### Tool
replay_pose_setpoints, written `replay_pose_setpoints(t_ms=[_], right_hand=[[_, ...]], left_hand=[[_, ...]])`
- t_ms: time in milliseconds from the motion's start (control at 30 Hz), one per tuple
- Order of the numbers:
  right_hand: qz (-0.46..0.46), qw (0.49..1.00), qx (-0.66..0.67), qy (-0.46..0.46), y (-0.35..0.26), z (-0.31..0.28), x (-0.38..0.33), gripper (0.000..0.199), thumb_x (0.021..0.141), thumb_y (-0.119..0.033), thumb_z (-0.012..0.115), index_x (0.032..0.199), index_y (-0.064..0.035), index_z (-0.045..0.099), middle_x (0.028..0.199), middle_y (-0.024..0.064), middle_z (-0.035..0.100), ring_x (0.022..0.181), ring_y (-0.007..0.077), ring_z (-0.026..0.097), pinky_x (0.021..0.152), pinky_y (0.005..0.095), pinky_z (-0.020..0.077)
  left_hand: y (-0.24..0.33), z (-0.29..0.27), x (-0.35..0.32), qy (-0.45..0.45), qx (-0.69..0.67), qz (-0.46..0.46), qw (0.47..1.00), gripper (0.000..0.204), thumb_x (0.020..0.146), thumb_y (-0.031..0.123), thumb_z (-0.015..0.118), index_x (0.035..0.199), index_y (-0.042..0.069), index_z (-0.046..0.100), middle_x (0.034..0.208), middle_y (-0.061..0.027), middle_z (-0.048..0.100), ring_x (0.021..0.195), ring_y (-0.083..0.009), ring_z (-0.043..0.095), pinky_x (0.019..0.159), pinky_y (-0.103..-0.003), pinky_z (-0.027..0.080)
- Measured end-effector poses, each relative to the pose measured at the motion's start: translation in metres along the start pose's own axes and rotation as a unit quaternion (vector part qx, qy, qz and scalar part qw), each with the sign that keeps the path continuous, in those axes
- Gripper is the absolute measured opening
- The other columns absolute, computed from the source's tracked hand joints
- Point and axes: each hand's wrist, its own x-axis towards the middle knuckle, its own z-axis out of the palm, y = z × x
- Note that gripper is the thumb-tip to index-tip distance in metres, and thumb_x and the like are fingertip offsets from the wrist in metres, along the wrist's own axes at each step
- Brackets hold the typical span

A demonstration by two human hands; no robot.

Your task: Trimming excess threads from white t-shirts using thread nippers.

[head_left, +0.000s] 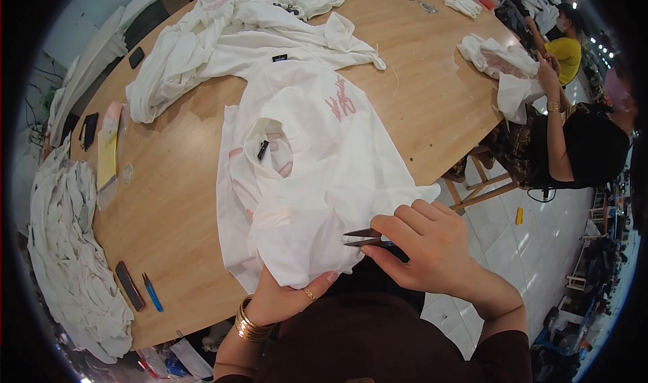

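Note:
A white shirt with pink print lies inside out on the wooden table, its lower part hanging over the near edge. My left hand, with gold bangles and a ring, pinches a fold of the shirt's hem from below. My right hand grips small black thread snips, whose two blades point left at the fabric edge, touching or almost touching it.
More white shirts are heaped at the table's far side and a stack lies at the left. A blue snipper, a dark phone and a yellow packet lie on the left. A seated person handles a garment at the right.

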Motion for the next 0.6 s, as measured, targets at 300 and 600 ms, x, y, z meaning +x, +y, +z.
replay_pose_setpoints(t_ms=[300,600], right_hand=[[0.000,1.000,0.005,0.000,0.000,0.001,-0.001,0.021,0.070,-0.022,0.069,0.083,-0.0110,0.057,0.063,-0.0011,0.044,0.056,0.0139,0.046,0.049,0.0265,0.0340],[0.089,0.981,0.175,0.005,-0.002,0.017,-0.006,0.022,0.073,-0.022,0.069,0.084,-0.0075,0.056,0.071,0.0030,0.058,0.058,0.0195,0.055,0.049,0.0295,0.0419]], left_hand=[[0.003,0.000,0.000,-0.005,0.009,-0.002,1.000,0.054,0.070,0.007,0.070,0.118,-0.001,0.046,0.109,-0.0102,0.055,0.100,-0.0193,0.053,0.087,-0.031,0.041],[0.002,0.000,0.000,0.007,-0.005,0.022,1.000,0.054,0.071,0.005,0.070,0.119,-0.002,0.045,0.110,-0.0094,0.055,0.101,-0.0175,0.053,0.087,-0.031,0.042]])
